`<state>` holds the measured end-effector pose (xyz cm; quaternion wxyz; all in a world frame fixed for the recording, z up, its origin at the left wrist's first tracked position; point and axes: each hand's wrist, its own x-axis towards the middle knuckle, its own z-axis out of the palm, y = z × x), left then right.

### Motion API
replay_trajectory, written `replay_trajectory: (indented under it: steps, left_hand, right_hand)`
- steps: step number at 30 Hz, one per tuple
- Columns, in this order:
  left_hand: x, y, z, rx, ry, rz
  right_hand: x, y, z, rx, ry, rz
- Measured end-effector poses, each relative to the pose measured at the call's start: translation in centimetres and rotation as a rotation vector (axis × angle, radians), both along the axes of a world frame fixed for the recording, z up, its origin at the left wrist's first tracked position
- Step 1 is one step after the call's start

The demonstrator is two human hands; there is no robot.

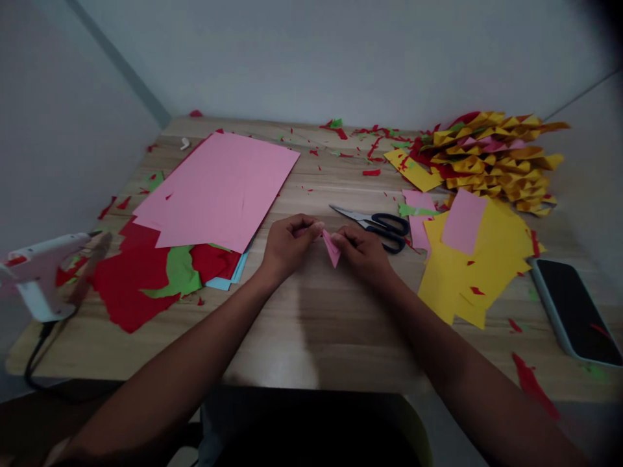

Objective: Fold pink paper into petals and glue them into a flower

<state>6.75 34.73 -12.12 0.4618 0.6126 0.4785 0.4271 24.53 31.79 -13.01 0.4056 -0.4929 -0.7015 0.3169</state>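
Between my two hands, above the middle of the table, is a small folded piece of pink paper (332, 250) with its pointed end facing down toward me. My left hand (291, 245) pinches one side of it between thumb and fingers. On the other side, my right hand (361, 251) grips it with thumb and forefinger. Much of the paper is hidden by the fingers. Scissors (372, 224) with dark handles lie just beyond my right hand, blades pointing left.
Pink sheets (228, 188) lie left over red paper (139, 279). A glue gun (46, 269) stands at the left edge. Yellow paper (457, 279), a folded yellow paper piece (501, 162) and a phone (577, 311) are on the right. Red and green scraps (374, 149) are scattered about.
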Motion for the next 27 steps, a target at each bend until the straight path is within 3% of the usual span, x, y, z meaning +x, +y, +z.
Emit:
replay_trajectory:
  steps: [11,15,27]
  left_hand:
    - [0.23,-0.28,-0.27,-0.028,0.024,-0.165]
    - [0.57,-0.51,-0.52,0.067,0.147,-0.120]
    - [0.57,-0.19,-0.39,0.081,0.070,-0.022]
  right_hand:
    - [-0.02,-0.26,0.29,-0.107,0.078,-0.029]
    - [-0.36,-0.28,0.14,-0.039,-0.040,-0.032]
    - [-0.56,-0.42,0.44,-0.106,-0.087,-0.061]
